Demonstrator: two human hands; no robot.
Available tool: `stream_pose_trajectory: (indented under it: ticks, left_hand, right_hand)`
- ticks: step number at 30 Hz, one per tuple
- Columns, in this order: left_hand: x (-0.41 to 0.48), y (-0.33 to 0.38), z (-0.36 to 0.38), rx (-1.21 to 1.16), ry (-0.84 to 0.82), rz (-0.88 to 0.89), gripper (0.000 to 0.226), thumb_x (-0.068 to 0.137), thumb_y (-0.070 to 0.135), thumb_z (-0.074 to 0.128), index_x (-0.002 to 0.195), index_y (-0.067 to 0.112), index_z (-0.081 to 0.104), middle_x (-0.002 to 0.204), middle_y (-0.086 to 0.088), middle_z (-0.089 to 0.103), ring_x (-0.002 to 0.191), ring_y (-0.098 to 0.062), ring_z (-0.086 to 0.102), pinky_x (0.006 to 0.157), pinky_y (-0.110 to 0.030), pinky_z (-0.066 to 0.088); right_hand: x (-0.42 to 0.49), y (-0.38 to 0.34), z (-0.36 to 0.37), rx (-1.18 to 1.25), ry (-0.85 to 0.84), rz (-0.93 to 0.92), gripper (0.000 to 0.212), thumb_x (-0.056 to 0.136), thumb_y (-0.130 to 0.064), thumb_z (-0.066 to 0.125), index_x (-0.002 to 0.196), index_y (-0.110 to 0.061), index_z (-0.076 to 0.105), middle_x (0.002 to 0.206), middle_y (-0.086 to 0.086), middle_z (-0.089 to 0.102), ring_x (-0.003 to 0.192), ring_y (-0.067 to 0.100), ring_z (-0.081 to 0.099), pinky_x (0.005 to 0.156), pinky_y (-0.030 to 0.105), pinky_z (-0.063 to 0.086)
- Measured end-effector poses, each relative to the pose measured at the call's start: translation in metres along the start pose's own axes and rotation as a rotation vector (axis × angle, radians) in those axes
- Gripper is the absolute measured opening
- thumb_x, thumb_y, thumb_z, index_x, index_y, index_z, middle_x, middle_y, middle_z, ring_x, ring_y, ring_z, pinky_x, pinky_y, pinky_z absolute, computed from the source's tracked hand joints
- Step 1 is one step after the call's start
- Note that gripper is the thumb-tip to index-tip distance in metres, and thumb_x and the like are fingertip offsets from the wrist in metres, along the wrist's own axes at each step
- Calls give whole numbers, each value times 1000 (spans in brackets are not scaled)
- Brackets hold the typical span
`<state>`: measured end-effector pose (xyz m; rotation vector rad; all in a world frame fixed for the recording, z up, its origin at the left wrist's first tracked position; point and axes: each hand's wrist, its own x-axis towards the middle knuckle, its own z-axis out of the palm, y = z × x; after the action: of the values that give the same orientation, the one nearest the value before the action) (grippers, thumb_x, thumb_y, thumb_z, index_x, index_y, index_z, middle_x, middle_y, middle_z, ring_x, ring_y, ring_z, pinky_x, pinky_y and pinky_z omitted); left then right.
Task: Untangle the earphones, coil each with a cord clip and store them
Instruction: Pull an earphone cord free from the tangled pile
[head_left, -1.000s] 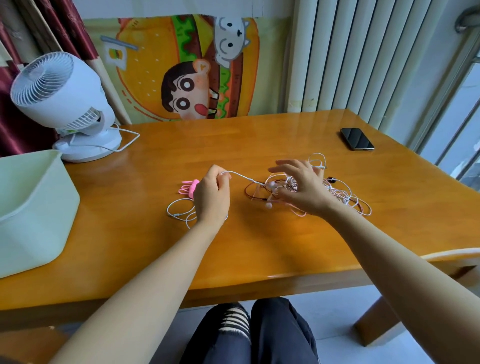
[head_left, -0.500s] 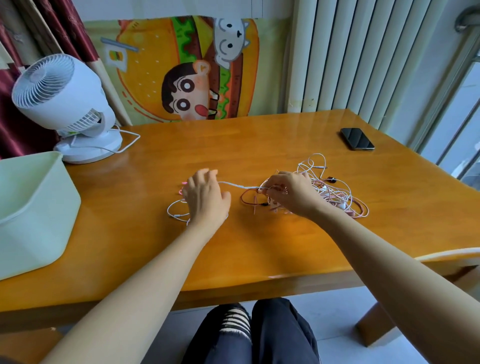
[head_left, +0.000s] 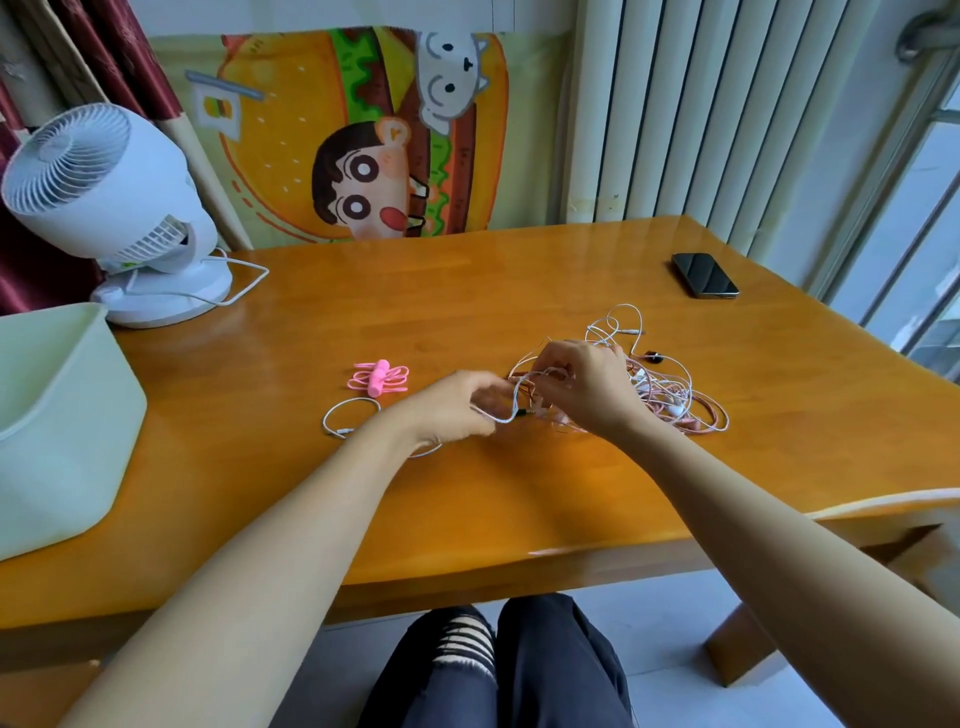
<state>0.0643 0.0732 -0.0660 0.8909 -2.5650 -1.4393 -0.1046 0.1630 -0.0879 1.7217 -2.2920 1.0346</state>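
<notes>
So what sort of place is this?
Probably a home room: a wooden table with a white desk fan, a cartoon burger cloth behind it, and a radiator beside a window.

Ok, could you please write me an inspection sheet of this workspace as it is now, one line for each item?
Surface: glossy orange wooden table.
Job's things: tangle of earphones, white and pink cords, right of centre; pink cord clips lying apart to its left; pale green bin at the left edge.
Clutter: phone, dark screen up, at the far right; white fan at the far left.
Hands: left hand pinches the white cord; right hand grips into the tangle.
Cables: fan cable loops over the table.
Surroundings: cartoon cloth, vertical blinds, window on the right.
</notes>
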Motion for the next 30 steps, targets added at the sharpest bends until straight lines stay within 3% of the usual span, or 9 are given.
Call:
stream_pose_trajectory:
  ticks: [2, 5, 8, 11, 14, 17, 21, 25, 30]
  left_hand:
    - [-1, -5, -16, 259, -71, -157, 57, 78, -4, 65, 132, 13, 54, 124, -8, 62, 112, -22, 58, 96, -34, 49]
    - [-6, -2, -29, 767, -140, -447, 87, 69, 47, 79, 144, 24, 41, 150, -11, 36, 139, -30, 28, 112, -42, 32]
    - [-9, 14, -23, 896, 135, -468, 90, 69, 79, 61, 138, 24, 48, 149, -12, 34, 139, -31, 18, 108, -45, 22]
    - [2, 15, -6, 705, 480, -96, 59, 84, 58, 62, 130, 22, 57, 136, -8, 52, 131, -28, 32, 102, -38, 30]
    - [9, 16, 12, 327, 387, 119, 26, 92, 24, 62, 117, 16, 64, 106, -4, 71, 108, -23, 60, 93, -35, 47]
    - [18, 11, 21, 56, 425, 95, 12, 97, 11, 51, 97, 15, 63, 71, 2, 65, 70, -24, 64, 75, -41, 55]
    - [22, 11, 26, 185, 523, 61, 18, 97, 15, 50, 100, 13, 67, 87, -1, 64, 82, -24, 58, 66, -31, 43]
    - [21, 9, 25, 134, 542, 49, 14, 91, 22, 62, 87, 14, 72, 67, 5, 60, 68, -18, 53, 56, -26, 35]
    - [24, 6, 24, -31, 568, 48, 15, 91, 25, 61, 81, 16, 69, 58, 8, 54, 56, -12, 49, 59, -29, 37]
  right_hand:
    - [2, 1, 1, -39, 48, 50, 8, 87, -23, 63, 89, -23, 70, 91, -2, 68, 88, 22, 59, 72, 32, 14]
    - [5, 2, 4, -69, 64, 60, 11, 89, -25, 63, 95, -21, 72, 98, 0, 67, 90, 23, 60, 74, 30, 15]
    - [4, 0, 7, -45, 19, 8, 10, 89, -27, 66, 96, -22, 73, 94, -2, 65, 88, 21, 59, 77, 32, 18]
    - [1, -1, 11, 23, -30, -44, 9, 86, -27, 70, 94, -25, 73, 89, -4, 61, 85, 19, 58, 79, 34, 21]
    - [-3, -1, 6, 177, -83, -73, 11, 84, -19, 72, 95, -20, 72, 89, 3, 66, 81, 18, 58, 78, 39, 39]
    - [-8, 1, -4, 306, -169, -79, 19, 84, -10, 71, 102, -14, 70, 95, 4, 67, 84, 17, 61, 76, 31, 48]
    - [-10, 5, -5, 286, -155, -84, 19, 86, -4, 64, 102, -11, 72, 92, -3, 69, 79, 1, 61, 66, 10, 41]
    - [-7, 2, -11, 356, -59, 31, 10, 85, -4, 68, 86, -14, 69, 77, -10, 66, 60, -7, 58, 58, 12, 40]
    - [-6, 2, -15, 494, -237, 91, 7, 90, -4, 62, 92, -11, 62, 75, 1, 66, 57, 0, 56, 56, 16, 42]
